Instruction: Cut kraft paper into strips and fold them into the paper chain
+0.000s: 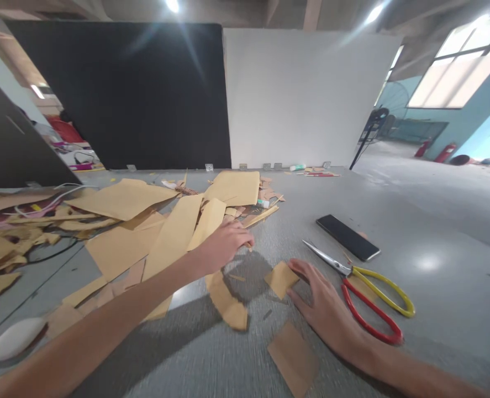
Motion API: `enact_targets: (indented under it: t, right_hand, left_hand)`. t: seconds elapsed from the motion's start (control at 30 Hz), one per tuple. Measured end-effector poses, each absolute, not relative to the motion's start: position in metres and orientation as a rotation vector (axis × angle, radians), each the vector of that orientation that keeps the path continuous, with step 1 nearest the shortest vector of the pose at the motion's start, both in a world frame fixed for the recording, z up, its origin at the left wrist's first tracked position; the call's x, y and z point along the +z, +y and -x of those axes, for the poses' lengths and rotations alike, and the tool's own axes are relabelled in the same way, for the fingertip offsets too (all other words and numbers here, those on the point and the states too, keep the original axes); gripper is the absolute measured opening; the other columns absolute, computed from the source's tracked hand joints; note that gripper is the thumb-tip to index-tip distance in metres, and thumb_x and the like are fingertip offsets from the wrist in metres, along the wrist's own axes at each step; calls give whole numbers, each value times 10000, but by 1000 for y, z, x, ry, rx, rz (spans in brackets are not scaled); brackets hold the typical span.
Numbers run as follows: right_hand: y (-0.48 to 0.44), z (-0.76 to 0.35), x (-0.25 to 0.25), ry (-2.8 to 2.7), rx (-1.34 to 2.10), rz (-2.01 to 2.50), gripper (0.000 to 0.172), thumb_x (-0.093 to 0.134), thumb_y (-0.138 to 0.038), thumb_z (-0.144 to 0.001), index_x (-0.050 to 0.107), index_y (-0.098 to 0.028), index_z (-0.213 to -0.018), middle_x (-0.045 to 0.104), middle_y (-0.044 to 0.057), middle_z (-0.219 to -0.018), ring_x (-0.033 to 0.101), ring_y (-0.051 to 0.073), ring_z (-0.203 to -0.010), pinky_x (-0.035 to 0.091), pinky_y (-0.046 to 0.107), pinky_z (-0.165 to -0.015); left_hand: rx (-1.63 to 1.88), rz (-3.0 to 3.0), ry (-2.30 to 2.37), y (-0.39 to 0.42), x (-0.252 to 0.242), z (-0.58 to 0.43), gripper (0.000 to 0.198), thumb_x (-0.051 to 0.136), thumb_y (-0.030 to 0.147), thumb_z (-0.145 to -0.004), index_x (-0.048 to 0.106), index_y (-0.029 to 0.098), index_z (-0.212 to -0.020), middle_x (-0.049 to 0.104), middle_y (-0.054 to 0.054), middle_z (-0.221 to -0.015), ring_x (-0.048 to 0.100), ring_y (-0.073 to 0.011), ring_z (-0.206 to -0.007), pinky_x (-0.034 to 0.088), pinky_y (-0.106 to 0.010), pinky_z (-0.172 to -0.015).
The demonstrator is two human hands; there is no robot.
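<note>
Tan paper square sits in the grip of the right hand; left hand curls over the counter, contents unclear

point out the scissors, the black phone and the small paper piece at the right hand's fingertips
Scissors [344, 270], head view: metal near the pivot.
Black phone [348, 237], head view: middle of its dark face.
Small paper piece [280, 279], head view: middle of its top face.

Desk, as it stands before me: paper sheets, heaped at the person's left; paper piece, at the right hand; second piece, nearer the person; scissors, right of that hand; phone, behind scissors; two panels, behind all.
</note>
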State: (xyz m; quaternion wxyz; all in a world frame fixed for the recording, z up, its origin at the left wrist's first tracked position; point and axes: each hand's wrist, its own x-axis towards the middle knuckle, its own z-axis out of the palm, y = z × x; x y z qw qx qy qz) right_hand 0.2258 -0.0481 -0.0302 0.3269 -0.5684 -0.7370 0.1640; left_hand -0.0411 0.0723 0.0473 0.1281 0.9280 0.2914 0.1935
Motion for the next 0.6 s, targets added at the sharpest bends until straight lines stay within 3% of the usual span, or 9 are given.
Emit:
enact_targets:
  t: [0.1, 0.17, 0.27, 0.37, 0.47, 0.6]
  right_hand:
    - [-47, -224, -27, -1902, 464, 1453, 456, 590, -240, -944, 455, -272, -1378, 617, 99, -1377, 587, 279, -1288, 474, 507, -1086]
    - [-46, -223, -25, -1862, 486, 1429, 446, 605, -232, -930, 471, -276, -1353, 645, 89, -1336, 628, 276, -1228, 508, 490, -1041]
    - [-45, -222, -23, -1793, 532, 1402, 401, 605, -226, -932, 503, -275, -1317, 674, 83, -1280, 691, 258, -1095, 560, 442, -952]
    - [-46, -222, -22, -1708, 629, 1367, 357, 603, -257, -956, 522, -266, -1303, 682, 86, -1245, 701, 245, -1065, 581, 400, -914]
    - [-47, -221, -21, -1611, 761, 1300, 291, 596, -315, -984, 546, -256, -1265, 676, 92, -1247, 693, 236, -1091, 587, 370, -917]
    - [-48, -218, -18, -1516, 885, 1237, 272, 588, -377, -1002, 550, -253, -1241, 666, 103, -1268, 698, 229, -1069, 600, 355, -891]
  left_hand:
    - [610, -2893, 952, 70, 35, 37, 427, 480, -40, -876, 678, 203, -1166, 611, -104, -1392, 443, -322, -1356, 242, -532, -1150]
    - [694, -2825, 1085, 57, 26, 27, 455, 526, 32, -914, 591, 189, -1336, 507, -124, -1507, 351, -345, -1428, 191, -563, -1192]
    - [758, -2455, 1105, 30, 13, 9, 385, 526, 280, -1013, 540, 213, -1392, 584, -117, -1398, 478, -290, -1330, 366, -471, -1128]
    - [675, -2113, 1070, 10, 3, -4, 459, 621, 448, -958, 579, 213, -1349, 684, -114, -1178, 632, -265, -1037, 504, -394, -888]
    - [654, -1886, 1009, 5, -2, -9, 337, 617, 438, -960, 663, 174, -1164, 714, -71, -888, 632, -199, -770, 468, -302, -686]
    - [742, -1644, 925, 11, -3, -9, 292, 588, 432, -979, 666, 152, -1004, 708, -59, -837, 597, -150, -689, 412, -250, -605]
